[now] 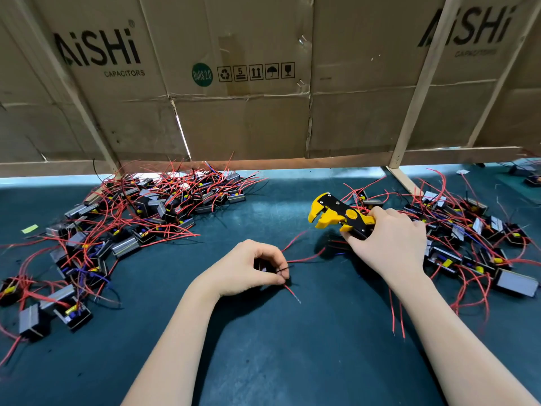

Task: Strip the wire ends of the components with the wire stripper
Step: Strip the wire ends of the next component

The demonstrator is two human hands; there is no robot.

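Note:
My right hand (389, 241) grips the handles of a yellow and black wire stripper (336, 213), whose jaws point left and hold no wire. In the middle of the green mat my left hand (248, 266) curls round a small black component (261, 266), mostly hidden by the fingers. Thin black wires are pinched between thumb and forefinger. A red wire (292, 292) with a bare tip sticks out below the hand, and other red wires (307, 256) run right toward the stripper.
A large heap of black components with red wires (140, 212) lies at the left. Another heap (474, 238) spreads at the right behind my right hand. Cardboard panels (240, 83) on wooden posts wall off the back of the green mat (292, 347).

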